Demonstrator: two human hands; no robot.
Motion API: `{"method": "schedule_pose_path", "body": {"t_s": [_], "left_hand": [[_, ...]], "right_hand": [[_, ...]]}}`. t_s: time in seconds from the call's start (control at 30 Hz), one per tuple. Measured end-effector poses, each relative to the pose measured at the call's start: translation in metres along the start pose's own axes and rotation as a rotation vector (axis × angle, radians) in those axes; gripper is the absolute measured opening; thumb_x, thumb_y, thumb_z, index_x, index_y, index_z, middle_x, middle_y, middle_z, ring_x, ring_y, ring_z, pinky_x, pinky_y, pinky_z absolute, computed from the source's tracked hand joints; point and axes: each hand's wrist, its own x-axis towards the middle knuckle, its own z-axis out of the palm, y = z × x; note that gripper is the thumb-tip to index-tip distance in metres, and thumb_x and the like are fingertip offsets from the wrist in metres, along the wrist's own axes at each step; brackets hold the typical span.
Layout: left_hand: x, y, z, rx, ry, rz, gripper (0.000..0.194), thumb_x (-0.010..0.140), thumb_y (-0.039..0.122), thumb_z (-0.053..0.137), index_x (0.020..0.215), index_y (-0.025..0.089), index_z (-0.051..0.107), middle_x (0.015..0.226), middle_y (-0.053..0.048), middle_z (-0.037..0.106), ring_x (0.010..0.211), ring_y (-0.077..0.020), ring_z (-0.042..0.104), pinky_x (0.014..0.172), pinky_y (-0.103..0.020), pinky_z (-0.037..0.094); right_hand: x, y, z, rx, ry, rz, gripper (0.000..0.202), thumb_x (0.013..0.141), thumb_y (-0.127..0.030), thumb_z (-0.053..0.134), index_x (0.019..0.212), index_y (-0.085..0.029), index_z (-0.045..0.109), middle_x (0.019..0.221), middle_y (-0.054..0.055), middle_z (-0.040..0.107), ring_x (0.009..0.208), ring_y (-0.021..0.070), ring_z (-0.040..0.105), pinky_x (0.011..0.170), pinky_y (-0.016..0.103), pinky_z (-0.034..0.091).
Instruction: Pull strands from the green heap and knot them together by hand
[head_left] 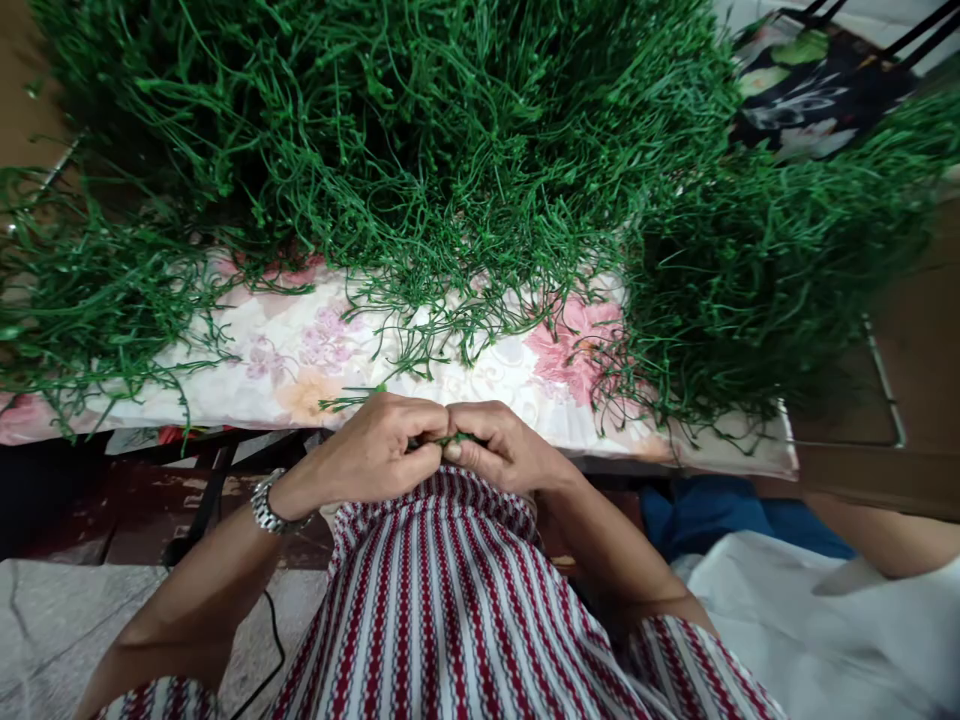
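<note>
My left hand (382, 445) and my right hand (502, 445) meet at the near edge of the table, knuckles touching. Both are closed in a pinch on small green stems (456, 438), which show between the fingertips. Thin stem ends (349, 400) stick out past the back of my left hand. A silver watch is on my left wrist. Just beyond the hands, loose green stems (427, 335) lie scattered on the floral tablecloth (255, 330).
A large heap of green stems (390, 130) covers the back, with further piles at the left (97, 300) and right (757, 290). Cardboard (870, 400) stands at the right. Another person's arm (892, 535) is at the lower right. Dark floral fabric (817, 90) lies at the upper right.
</note>
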Motion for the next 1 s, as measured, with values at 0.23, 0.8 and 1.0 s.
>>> {"method": "schedule_pose_path", "body": {"t_s": [0.23, 0.8, 1.0], "left_hand": [[-0.005, 0.01, 0.006, 0.309, -0.047, 0.131, 0.018, 0.07, 0.005, 0.04, 0.058, 0.018, 0.037, 0.054, 0.003, 0.038, 0.052, -0.0104, 0.032, 0.053, -0.029, 0.021], [-0.017, 0.006, -0.009, 0.088, 0.049, 0.06, 0.009, 0.085, 0.012, 0.042, 0.081, 0.018, 0.046, 0.07, 0.001, 0.051, 0.064, -0.0099, 0.048, 0.058, -0.022, 0.037], [-0.009, 0.011, -0.014, 0.046, 0.236, 0.025, 0.009, 0.082, 0.011, 0.048, 0.083, 0.019, 0.051, 0.086, -0.002, 0.055, 0.081, -0.0125, 0.053, 0.07, -0.024, 0.041]], "right_hand": [[-0.003, -0.007, -0.007, -0.46, -0.23, -0.064, 0.01, 0.082, -0.014, 0.046, 0.073, -0.016, 0.05, 0.069, 0.001, 0.052, 0.063, 0.01, 0.049, 0.054, 0.021, 0.035], [-0.136, -0.009, -0.239, -1.499, 1.011, 0.524, 0.021, 0.078, -0.036, 0.062, 0.086, -0.016, 0.061, 0.079, 0.009, 0.055, 0.079, 0.0194, 0.047, 0.069, 0.032, 0.033], [-0.14, -0.014, -0.23, -1.501, 1.062, 0.495, 0.029, 0.077, -0.022, 0.062, 0.104, -0.014, 0.064, 0.096, 0.014, 0.064, 0.088, 0.0228, 0.055, 0.076, 0.035, 0.041]]}}
